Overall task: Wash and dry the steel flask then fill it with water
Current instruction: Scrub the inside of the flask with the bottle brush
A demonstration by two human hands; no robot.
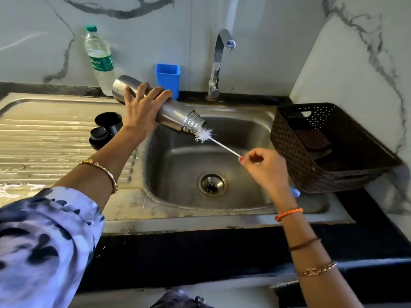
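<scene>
My left hand (142, 107) grips the steel flask (178, 115) round its body and holds it tilted over the sink (178, 165), mouth pointing down to the right. A white bottle brush (205, 134) has its bristles right at the flask's threaded mouth. My right hand (264, 165) pinches the thin brush handle at its lower end. The tap (219, 61) stands behind the basin, with no water running from it. Two black flask caps (104, 130) sit on the drainboard left of the basin.
A plastic water bottle (100, 58) and a blue plastic holder (168, 78) stand against the back wall. A dark woven basket (322, 147) sits right of the sink with a cloth inside. The ribbed steel drainboard (44, 138) stretches to the left.
</scene>
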